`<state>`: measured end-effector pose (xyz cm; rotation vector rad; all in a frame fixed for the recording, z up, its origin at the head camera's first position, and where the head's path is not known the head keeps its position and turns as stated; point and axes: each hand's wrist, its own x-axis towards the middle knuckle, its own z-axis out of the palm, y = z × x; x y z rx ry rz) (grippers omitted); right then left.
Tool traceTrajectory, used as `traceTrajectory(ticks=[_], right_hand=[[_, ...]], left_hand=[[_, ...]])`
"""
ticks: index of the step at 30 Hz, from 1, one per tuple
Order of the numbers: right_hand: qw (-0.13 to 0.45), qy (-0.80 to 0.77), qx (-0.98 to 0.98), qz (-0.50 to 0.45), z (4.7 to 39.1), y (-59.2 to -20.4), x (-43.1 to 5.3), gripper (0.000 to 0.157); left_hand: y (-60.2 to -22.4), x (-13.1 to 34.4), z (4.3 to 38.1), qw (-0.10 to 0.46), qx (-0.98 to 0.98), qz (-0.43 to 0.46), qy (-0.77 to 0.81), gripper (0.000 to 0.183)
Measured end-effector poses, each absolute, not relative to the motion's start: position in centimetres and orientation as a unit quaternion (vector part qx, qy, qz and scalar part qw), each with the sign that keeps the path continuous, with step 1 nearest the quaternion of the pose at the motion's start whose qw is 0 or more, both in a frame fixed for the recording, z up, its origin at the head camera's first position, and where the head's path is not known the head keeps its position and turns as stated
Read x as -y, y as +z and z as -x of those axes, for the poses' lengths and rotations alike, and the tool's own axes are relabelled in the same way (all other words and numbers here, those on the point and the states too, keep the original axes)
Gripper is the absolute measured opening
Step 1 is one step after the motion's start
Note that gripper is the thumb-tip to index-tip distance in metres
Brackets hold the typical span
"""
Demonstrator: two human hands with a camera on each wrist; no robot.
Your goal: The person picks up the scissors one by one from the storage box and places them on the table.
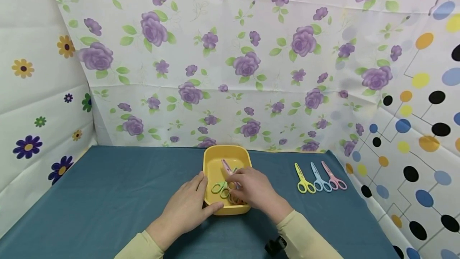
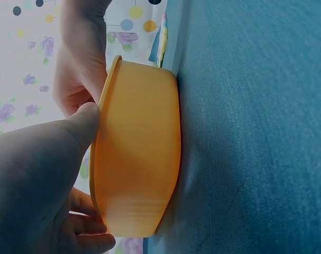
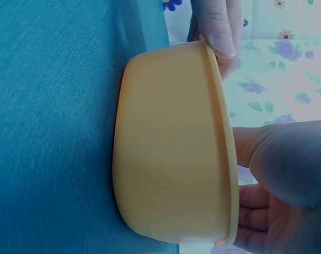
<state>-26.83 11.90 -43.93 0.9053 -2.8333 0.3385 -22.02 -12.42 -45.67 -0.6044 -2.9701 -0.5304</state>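
A yellow plastic box (image 1: 231,210) stands on the table, with several small scissors inside. My left hand (image 1: 188,205) grips its left side, the thumb lying over the near rim; the left wrist view shows this thumb on the rim. Inside the box, my right hand (image 1: 256,189) pinches a pair of scissors with a pinkish-lilac blade (image 1: 226,166) pointing up and left. Green scissors (image 1: 217,188) lie beside those fingertips, and orange handles (image 1: 234,200) show below them. The right fingers partly cover the pile; in the right wrist view the box wall hides what they hold.
On the right of the blue-green tablecloth (image 1: 125,195), yellow scissors (image 1: 304,182), blue scissors (image 1: 320,180) and pink scissors (image 1: 334,177) lie side by side, blades pointing away. A flowered cloth (image 1: 223,67) hangs behind the table, with patterned cloths at both sides.
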Motion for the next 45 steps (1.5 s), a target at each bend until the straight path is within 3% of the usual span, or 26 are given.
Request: traceTrajectory(ticks=[16,45], right_hand=[[0.067,0.13,0.949,-0.28,25.9,-42.6,-13.1,0.032],[0.128,0.131,0.951,-0.25,25.8,-42.6,-15.9,0.033]], left_hand=[[-45.6,12.4,21.9,0.035,0.963,0.198,-0.181,0.1],[-45.8,12.3,22.3,0.025,0.966,0.191,-0.172,0.103]])
